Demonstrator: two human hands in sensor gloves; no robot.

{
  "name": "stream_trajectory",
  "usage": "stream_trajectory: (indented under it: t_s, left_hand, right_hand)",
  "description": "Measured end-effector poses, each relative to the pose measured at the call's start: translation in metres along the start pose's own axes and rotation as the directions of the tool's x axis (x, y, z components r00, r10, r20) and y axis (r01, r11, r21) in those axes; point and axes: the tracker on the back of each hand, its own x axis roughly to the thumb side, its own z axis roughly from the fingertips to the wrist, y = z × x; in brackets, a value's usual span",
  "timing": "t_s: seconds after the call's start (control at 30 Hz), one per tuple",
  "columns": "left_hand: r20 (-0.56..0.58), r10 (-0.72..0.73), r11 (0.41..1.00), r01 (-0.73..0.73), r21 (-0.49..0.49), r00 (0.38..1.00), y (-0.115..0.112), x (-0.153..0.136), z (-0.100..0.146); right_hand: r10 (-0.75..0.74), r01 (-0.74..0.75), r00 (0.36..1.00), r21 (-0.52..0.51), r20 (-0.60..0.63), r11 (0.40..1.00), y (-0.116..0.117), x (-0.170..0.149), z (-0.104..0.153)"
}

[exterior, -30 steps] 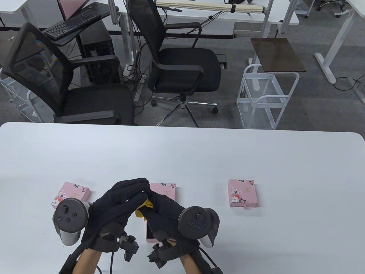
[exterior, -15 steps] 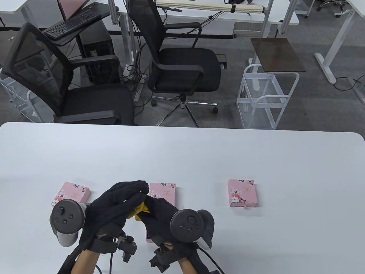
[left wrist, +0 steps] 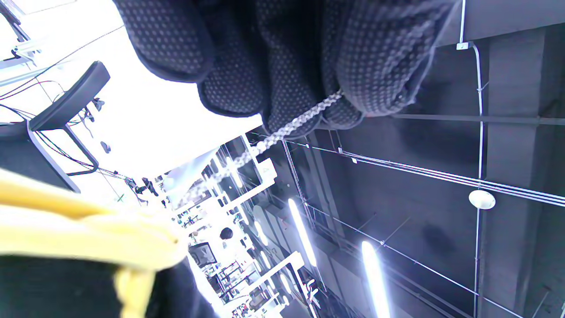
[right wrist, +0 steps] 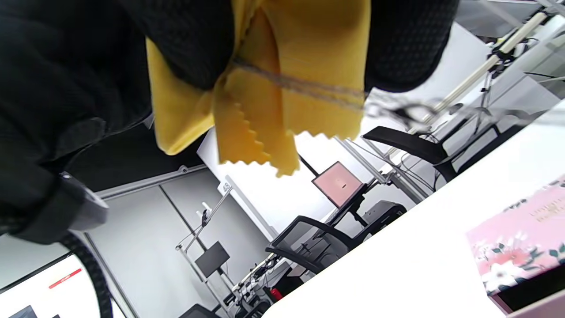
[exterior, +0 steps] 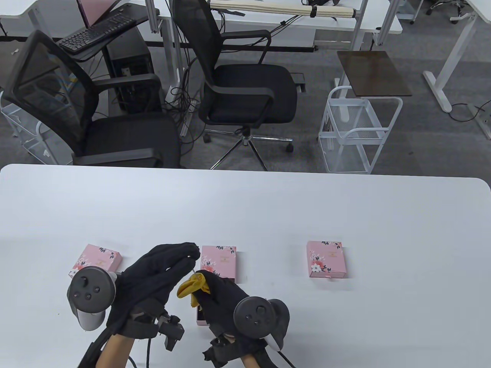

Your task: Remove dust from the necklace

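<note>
My left hand (exterior: pixel 188 253) pinches one end of a thin silver necklace chain (left wrist: pixel 282 131) between thumb and fingertips, raised above the table. The chain runs down to a yellow cloth (exterior: pixel 191 288) that my right hand (exterior: pixel 201 284) holds folded round it. In the right wrist view the chain (right wrist: pixel 304 87) crosses the yellow cloth (right wrist: pixel 282 66) and leaves it on the right. The two hands are a short way apart, near the table's front edge. A pink open box tray (exterior: pixel 201 320) lies under my right hand, mostly hidden.
Three pink floral boxes lie in a row on the white table (exterior: pixel 268 207): one at the left (exterior: pixel 100 259), one in the middle (exterior: pixel 219 260) just beyond my hands, one at the right (exterior: pixel 327 259). Office chairs and a white wire cart (exterior: pixel 358 130) stand past the far edge.
My right hand has slid back toward me with the yellow cloth, away from the left fingertips. The left hand has stayed nearly still, holding the chain.
</note>
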Motion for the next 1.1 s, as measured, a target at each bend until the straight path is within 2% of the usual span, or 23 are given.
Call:
stream_trajectory:
  t_s: [0.33, 0.57, 0.8, 0.97, 1.1]
  left_hand:
    - [0.008, -0.021, 1.0, 0.021, 0.016, 1.0, -0.003, 0.002, 0.002]
    - [0.023, 0.008, 1.0, -0.009, 0.023, 1.0, 0.0, 0.006, 0.003]
    - [0.028, 0.019, 0.998, -0.021, 0.051, 0.999, 0.0, 0.006, 0.004]
    - [0.039, 0.015, 0.996, -0.018, 0.092, 0.999, 0.0, 0.007, 0.005]
    - [0.038, 0.012, 0.997, -0.015, 0.08, 0.999, 0.002, 0.007, 0.005]
  right_hand:
    - [0.051, -0.049, 0.998, 0.061, -0.029, 0.997, 0.015, -0.009, 0.004]
    - [0.054, -0.052, 0.997, 0.04, -0.054, 0.998, 0.018, -0.012, 0.006]
    - [0.094, -0.087, 0.994, 0.116, -0.051, 0.989, 0.025, -0.015, 0.005]
    - [0.078, -0.062, 0.992, 0.158, -0.099, 0.986, 0.027, -0.018, 0.005]
    - [0.098, -0.073, 0.989, 0.214, -0.107, 0.974, 0.027, -0.018, 0.004]
